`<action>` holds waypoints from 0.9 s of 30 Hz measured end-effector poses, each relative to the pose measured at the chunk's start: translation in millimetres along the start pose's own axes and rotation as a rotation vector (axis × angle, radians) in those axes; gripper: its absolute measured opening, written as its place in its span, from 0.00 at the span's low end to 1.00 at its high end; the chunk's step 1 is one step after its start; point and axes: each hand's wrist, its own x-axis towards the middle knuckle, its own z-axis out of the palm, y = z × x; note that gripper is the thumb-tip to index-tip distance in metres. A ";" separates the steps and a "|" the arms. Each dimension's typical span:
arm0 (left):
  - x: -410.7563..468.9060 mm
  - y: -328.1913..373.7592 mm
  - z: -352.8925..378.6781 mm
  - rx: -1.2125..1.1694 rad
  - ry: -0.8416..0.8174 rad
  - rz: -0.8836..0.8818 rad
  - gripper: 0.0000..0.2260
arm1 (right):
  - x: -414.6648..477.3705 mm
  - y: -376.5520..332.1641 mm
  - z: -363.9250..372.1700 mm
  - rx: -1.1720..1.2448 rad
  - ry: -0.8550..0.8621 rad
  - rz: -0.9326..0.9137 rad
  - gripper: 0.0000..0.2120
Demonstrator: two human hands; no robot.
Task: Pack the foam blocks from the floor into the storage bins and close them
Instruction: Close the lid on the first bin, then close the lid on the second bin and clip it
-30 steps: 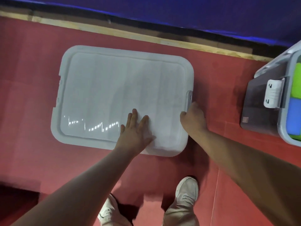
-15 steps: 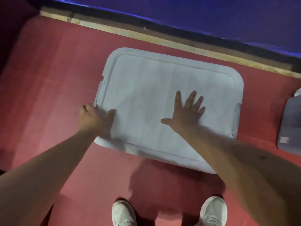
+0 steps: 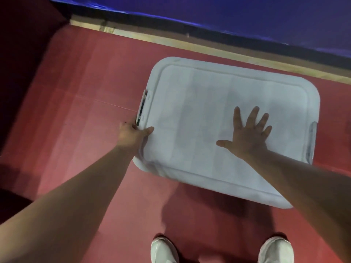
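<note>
Lid (image 3: 218, 111) sits over its bin on the floor (image 3: 85, 120), at twelve to one o'clock from the person's shoes (image 3: 164, 250), with its long axis running nine to three o'clock. The left hand (image 3: 133, 134) curls round the lid's edge at the nine o'clock end, just below the clasp (image 3: 142, 107), so it is the nearer one to snap that clasp down. The right hand (image 3: 247, 139) presses flat on the lid with fingers spread, toward four o'clock.

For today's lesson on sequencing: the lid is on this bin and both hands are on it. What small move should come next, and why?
Probably the left hand should shift along the edge and press the left latch shut. The right hand lies flat on the lid, holding it down; the left hand grips the lid's edge just below that latch, which looks ajar.
</note>
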 end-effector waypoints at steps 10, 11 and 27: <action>-18.8 19.9 -2.1 0.548 -0.004 0.290 0.11 | -4.6 6.2 -19.4 0.043 -0.067 0.002 0.55; -20.9 27.9 -8.3 0.561 -0.029 0.301 0.10 | -6.7 8.7 -28.8 0.081 -0.053 0.003 0.52; -209.6 414.1 -108.2 0.412 -0.077 0.796 0.15 | -198.6 162.1 -413.7 0.528 0.455 0.166 0.26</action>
